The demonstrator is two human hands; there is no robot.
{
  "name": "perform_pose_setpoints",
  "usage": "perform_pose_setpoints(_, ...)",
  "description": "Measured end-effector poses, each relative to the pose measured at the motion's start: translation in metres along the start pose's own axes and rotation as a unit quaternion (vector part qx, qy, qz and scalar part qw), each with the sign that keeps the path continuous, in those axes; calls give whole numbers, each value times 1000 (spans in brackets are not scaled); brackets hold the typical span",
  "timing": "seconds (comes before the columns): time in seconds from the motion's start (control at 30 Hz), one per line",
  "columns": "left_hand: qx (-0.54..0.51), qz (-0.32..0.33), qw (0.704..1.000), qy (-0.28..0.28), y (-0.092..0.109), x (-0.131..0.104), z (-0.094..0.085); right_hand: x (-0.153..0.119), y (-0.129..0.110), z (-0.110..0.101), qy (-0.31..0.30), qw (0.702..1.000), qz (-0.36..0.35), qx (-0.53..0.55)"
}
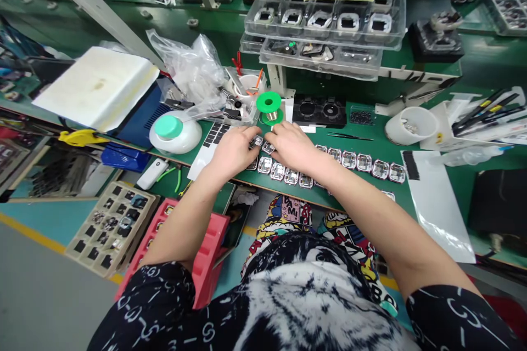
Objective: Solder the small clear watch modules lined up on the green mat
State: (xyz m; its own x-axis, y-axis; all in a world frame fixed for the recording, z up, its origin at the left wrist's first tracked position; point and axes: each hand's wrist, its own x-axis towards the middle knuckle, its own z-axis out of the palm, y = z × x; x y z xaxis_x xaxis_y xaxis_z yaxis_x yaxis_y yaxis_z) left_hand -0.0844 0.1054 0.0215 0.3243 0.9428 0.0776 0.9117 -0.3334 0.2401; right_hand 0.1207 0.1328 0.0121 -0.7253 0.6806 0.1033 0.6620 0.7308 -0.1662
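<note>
Two rows of small square watch cases with silver rims and exposed electronics lie along the front of the green bench. My left hand (pixel 234 149) is at the left end of the rows, its curled fingers around a watch case (pixel 256 141). Just to the right, my right hand (pixel 293 147) has bent fingers on another watch case (pixel 268 147) in the back row. Both palms face down, partly hiding the cases beneath. A green solder spool (pixel 269 103) stands right behind the hands. Further right in the back row, a watch case (pixel 364 162) lies uncovered.
Black tweezers (pixel 349 136) lie behind the back row. A white bottle with a green cap (pixel 175 134) stands left, a white cup (pixel 411 126) right. Stacked clear trays (pixel 321 60) overhang the back. A red tray (pixel 208 269) sits below the bench at left.
</note>
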Motion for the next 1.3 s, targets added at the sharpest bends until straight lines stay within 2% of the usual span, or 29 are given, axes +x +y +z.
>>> perform_pose_setpoints(0.13,-26,31,999,-1,-7,5,5,5,-1,2,23,999,32,-23)
perform_pose_setpoints(0.33,2,19,999,33,-6,-1,7,6,-2,1,27,996,67,-44)
perform_pose_setpoints(0.57,53,-30,997,40,-2,-1,11,4,0,-2,-6,1000,1,-19)
perform_pose_setpoints(0.67,53,-21,998,36,-4,-1,11,6,1,-4,-14,1000,9,-24)
perform_pose_setpoints(0.9,27,9,999,42,-11,-4,11,9,10,-10,-59,998,-20,-13)
perform_pose_setpoints(1.1,-10,33,999,33,-11,-5,9,10,9,-6,-29,999,-1,-37)
perform_pose_setpoints(1.3,-6,-12,998,54,-7,-5,10,5,12,-5,-28,999,3,-27)
